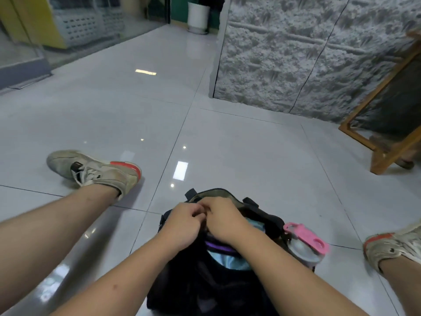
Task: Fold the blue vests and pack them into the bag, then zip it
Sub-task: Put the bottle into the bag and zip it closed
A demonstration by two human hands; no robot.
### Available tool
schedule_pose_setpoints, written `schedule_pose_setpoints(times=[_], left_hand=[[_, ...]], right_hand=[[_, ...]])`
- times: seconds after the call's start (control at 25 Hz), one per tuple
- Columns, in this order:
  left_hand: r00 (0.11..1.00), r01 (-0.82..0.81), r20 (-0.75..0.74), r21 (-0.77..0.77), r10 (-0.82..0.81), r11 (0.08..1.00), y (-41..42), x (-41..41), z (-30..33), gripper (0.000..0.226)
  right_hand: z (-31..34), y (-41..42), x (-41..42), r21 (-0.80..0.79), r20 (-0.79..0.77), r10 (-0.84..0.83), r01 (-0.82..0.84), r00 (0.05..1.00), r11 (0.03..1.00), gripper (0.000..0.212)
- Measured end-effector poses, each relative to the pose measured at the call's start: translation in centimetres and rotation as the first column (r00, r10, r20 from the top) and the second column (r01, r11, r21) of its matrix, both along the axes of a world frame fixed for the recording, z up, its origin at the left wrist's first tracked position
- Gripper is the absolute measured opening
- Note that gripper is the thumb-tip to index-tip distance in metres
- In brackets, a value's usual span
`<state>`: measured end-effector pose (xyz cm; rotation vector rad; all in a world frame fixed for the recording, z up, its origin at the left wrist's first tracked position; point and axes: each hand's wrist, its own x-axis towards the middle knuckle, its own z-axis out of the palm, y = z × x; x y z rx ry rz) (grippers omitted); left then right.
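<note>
A black bag lies on the tiled floor between my legs, its top opening partly agape. Light blue vest fabric shows inside the opening, crossed by a purple strip. My left hand and my right hand meet at the far end of the opening, fingers curled and pinching at the bag's edge. The zip pull itself is hidden under my fingers.
A bottle with a pink cap sits in the bag's right side pocket. My shoes lie at the left and right. A wooden frame leans at the right by a grey textured wall.
</note>
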<state>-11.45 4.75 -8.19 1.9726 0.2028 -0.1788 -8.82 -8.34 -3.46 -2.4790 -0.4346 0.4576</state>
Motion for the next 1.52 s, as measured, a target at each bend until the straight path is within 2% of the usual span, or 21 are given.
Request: schedule_pose_setpoints(times=[0.12,0.24,0.28,0.36,0.44,0.6,0.68,0.72,0.84,1.04,1.2,1.32,1.4,1.52], left_hand=[[0.998,-0.069,-0.017,-0.031,0.069,0.997,3.1,0.4,-0.4,0.029],[0.969,-0.244,-0.089,-0.229,0.23,0.942,5.7,0.4,-0.9,0.032],[0.952,-0.305,-0.109,-0.249,0.286,0.919,6.6,0.3,-1.1,0.031],[0.919,-0.392,-0.112,-0.152,0.378,0.908,8.1,-0.1,-1.8,0.021],[0.891,-0.44,-0.176,-0.108,0.419,0.892,9.1,-1.0,-2.6,0.006],[0.882,-0.409,-0.367,-0.281,0.297,0.868,9.2,-1.8,-3.6,0.02],[0.885,-0.411,-0.364,-0.324,0.289,0.852,9.2,-1.6,-3.9,0.015],[0.882,-0.426,-0.358,-0.325,0.308,0.844,9.3,-1.4,-4.0,0.014],[0.86,-0.471,-0.375,-0.324,0.345,0.821,9.5,-1.1,-4.7,0.017],[0.876,-0.45,-0.348,-0.339,0.335,0.826,9.4,-0.9,-4.6,0.023],[0.873,-0.454,-0.355,-0.344,0.334,0.822,9.4,-0.8,-4.7,0.036],[0.896,-0.407,-0.331,-0.343,0.296,0.847,9.3,-0.7,-4.5,0.022],[0.908,-0.386,-0.298,-0.312,0.296,0.868,9.3,-0.5,-4.7,0.02],[0.926,-0.355,-0.191,-0.141,0.326,0.924,9.1,-0.3,-4.7,0.021]], right_hand=[[-1.5,3.1,0.4,0.063,-0.06,-0.016,0.02,0.998,0.998,0.034],[-2.7,5.3,0.7,0.083,-0.138,-0.005,0.016,0.99,0.996,0.034],[-3.1,5.8,0.8,0.074,-0.15,0.008,0.003,0.989,0.997,0.034],[-3.9,6.6,0.8,0.021,-0.156,0.029,-0.026,0.987,0.999,0.036],[-4.7,7.5,0.6,-0.02,-0.161,0.016,-0.02,0.987,1.0,0.038],[-5.5,8.5,0.6,-0.008,-0.147,0.008,-0.009,0.989,1.0,0.032],[-5.6,8.6,0.6,0.0,-0.143,0.004,-0.004,0.99,1.0,0.031],[-5.6,8.7,0.5,-0.012,-0.139,0.004,-0.006,0.99,1.0,0.037],[-5.7,9.2,0.4,-0.129,-0.067,0.032,-0.04,0.997,0.991,0.049],[-5.3,10.4,0.2,-0.307,0.052,0.128,-0.106,0.99,0.946,0.024],[-5.0,9.8,0.3,-0.29,0.077,0.206,-0.176,0.976,0.941,0.019],[-5.2,9.1,0.2,-0.322,0.142,0.238,-0.183,0.961,0.929,0.031],[-5.3,8.8,0.2,-0.314,0.196,0.18,-0.113,0.964,0.943,0.036],[-4.5,8.7,0.3,-0.288,0.238,0.102,-0.03,0.966,0.957,0.029]])
